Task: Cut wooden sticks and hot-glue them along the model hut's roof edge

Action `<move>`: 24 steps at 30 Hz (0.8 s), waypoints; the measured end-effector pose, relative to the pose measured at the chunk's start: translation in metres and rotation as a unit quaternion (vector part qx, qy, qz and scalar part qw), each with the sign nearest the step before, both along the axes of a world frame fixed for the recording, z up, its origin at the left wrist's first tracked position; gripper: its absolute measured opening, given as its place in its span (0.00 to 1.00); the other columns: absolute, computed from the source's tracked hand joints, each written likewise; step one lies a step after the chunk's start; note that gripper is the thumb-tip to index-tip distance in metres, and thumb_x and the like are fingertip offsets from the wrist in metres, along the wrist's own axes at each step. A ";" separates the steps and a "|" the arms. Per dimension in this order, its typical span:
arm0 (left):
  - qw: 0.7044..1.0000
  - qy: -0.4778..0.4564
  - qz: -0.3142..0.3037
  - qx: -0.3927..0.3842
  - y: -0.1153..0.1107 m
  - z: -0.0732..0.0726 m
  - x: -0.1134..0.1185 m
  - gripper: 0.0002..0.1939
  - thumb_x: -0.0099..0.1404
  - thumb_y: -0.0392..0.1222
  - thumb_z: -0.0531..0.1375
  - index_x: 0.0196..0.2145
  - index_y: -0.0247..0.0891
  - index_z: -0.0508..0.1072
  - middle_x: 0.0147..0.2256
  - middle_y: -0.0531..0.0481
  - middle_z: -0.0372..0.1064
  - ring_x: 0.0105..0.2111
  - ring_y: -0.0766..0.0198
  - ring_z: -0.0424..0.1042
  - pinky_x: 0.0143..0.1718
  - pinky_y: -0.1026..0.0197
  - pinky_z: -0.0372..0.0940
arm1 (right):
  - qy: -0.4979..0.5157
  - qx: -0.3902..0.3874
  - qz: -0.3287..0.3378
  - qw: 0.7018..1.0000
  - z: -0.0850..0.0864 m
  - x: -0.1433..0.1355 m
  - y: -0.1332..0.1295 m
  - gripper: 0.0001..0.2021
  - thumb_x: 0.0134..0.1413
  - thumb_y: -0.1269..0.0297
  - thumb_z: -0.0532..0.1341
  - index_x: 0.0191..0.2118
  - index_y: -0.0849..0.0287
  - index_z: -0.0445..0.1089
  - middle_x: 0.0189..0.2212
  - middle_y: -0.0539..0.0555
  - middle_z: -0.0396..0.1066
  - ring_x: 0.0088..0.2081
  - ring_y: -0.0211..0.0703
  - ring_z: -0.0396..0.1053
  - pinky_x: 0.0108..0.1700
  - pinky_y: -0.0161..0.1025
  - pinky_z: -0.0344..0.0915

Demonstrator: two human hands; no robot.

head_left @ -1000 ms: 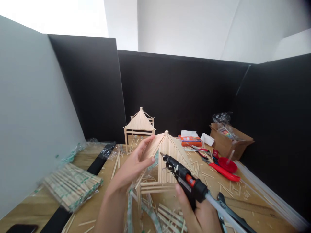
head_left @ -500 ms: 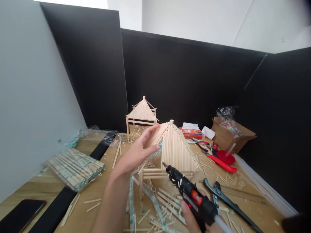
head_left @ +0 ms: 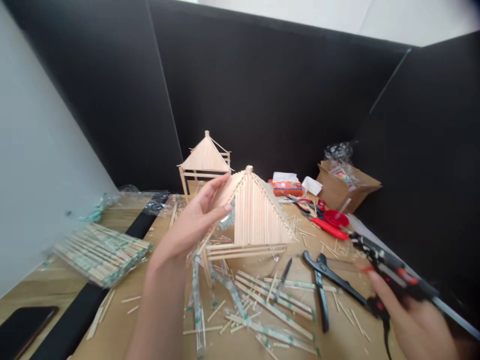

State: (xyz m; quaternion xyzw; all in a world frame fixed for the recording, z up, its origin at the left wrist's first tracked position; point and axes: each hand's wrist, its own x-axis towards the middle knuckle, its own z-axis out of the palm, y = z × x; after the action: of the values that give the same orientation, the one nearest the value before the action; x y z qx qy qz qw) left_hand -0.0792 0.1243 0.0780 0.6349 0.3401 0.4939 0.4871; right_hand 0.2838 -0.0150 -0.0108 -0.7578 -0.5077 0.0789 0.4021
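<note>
A small house model of wooden sticks (head_left: 258, 215) stands in front of me, its near roof face partly covered with sticks and open at the left. My left hand (head_left: 189, 225) grips the left slope of the roof, thumb in front and fingers behind. Off to the right, my right hand (head_left: 412, 317) is wrapped around a black hot glue gun (head_left: 392, 270), a glue stick jutting from its rear. The gun's nozzle points up and left, apart from the model. Motion blurs this hand and gun slightly.
Another stick house (head_left: 206, 155) stands behind. Wrapped sticks (head_left: 103, 252) and a phone (head_left: 28, 327) lie left. Scissors (head_left: 333, 275), a craft knife (head_left: 284, 280) and loose sticks (head_left: 273, 305) lie in front. Red-handled pliers (head_left: 326, 227), a red dish (head_left: 336, 218) and a cardboard box (head_left: 347, 185) sit right.
My right hand has drawn the glue gun away from the roof, out to the right. My left hand stays on the roof. The view has tilted down and turned slightly right.
</note>
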 end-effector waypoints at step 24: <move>0.984 -0.025 0.133 0.115 -0.028 0.021 0.000 0.25 0.62 0.33 0.63 0.57 0.43 0.68 0.60 0.54 0.64 0.66 0.52 0.53 0.67 0.48 0.48 | -0.155 -0.069 0.034 0.985 -0.076 -0.003 -0.013 0.20 0.61 0.48 0.51 0.44 0.60 0.69 0.43 0.64 0.70 0.48 0.57 0.66 0.53 0.52 0.61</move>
State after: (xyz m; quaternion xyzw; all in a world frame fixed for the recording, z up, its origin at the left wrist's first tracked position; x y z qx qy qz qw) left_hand -0.0793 0.0966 0.0991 0.6234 0.3500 0.6056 0.3494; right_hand 0.2810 -0.0277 -0.0863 -0.7692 -0.5827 0.0088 0.2620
